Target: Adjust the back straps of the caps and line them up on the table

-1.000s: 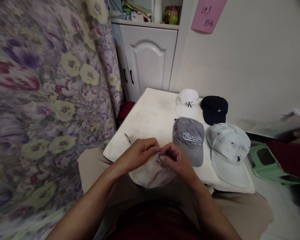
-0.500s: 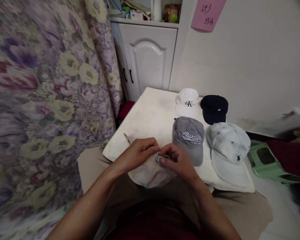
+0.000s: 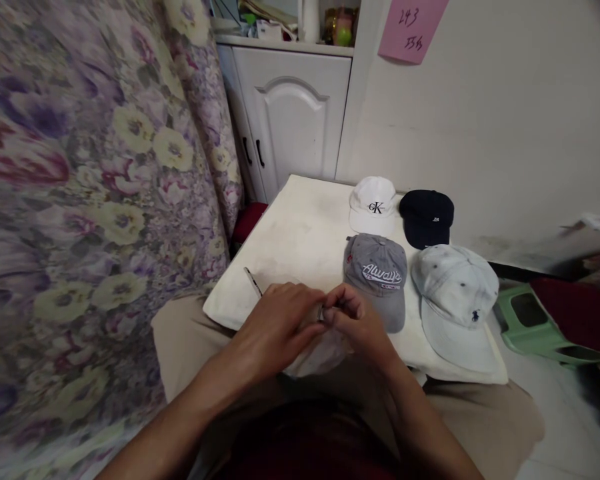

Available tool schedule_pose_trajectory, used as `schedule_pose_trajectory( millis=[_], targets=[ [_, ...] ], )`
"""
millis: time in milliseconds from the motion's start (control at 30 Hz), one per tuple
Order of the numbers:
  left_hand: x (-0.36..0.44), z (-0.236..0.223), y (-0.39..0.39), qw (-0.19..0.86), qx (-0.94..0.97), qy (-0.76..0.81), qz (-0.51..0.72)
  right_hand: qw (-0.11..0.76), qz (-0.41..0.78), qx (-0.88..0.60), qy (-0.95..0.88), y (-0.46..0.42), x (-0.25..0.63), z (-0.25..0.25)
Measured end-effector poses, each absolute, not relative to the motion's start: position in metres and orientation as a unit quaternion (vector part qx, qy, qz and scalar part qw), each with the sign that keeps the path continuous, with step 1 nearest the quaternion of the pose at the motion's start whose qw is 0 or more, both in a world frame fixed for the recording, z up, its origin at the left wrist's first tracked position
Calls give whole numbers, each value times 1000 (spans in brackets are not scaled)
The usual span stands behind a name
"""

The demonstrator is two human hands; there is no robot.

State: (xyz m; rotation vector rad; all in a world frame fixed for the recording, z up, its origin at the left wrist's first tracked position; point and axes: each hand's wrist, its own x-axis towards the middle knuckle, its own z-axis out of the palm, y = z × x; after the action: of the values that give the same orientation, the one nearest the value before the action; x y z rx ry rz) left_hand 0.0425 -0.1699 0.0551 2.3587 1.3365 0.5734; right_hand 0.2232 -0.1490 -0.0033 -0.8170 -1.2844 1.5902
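Off-white, rounded fabric cap [image 3: 318, 359] is at the near edge of the cream-covered table [image 3: 300, 230], by the lap. Left hand [image 3: 273, 323] is clamped over the cap; right hand [image 3: 359, 325] pinches its small silver metal buckle [image 3: 321, 313]. Judged light, soft, not fragile; buckle probably stiff, slippery. Recommended hold: fabric beside the buckle.

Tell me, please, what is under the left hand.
Part of a pale cap shows below the left hand. A small metal piece shows by the fingertips. The hand covers the rest there.
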Motion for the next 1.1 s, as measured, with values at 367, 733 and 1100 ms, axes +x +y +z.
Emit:
schedule_pose_trajectory(
  millis=[367, 733, 1100],
  targets=[
    [38, 33, -188, 135, 839, 442, 288, 425, 753, -268, -424, -150, 224, -1],
    [29, 33, -185, 204, 847, 422, 249, 367, 781, -269, -428, -151, 229, 1],
    [35, 35, -184, 199, 837, 444, 251, 368, 741, -295, -479, -151, 231, -4]
  ],
)
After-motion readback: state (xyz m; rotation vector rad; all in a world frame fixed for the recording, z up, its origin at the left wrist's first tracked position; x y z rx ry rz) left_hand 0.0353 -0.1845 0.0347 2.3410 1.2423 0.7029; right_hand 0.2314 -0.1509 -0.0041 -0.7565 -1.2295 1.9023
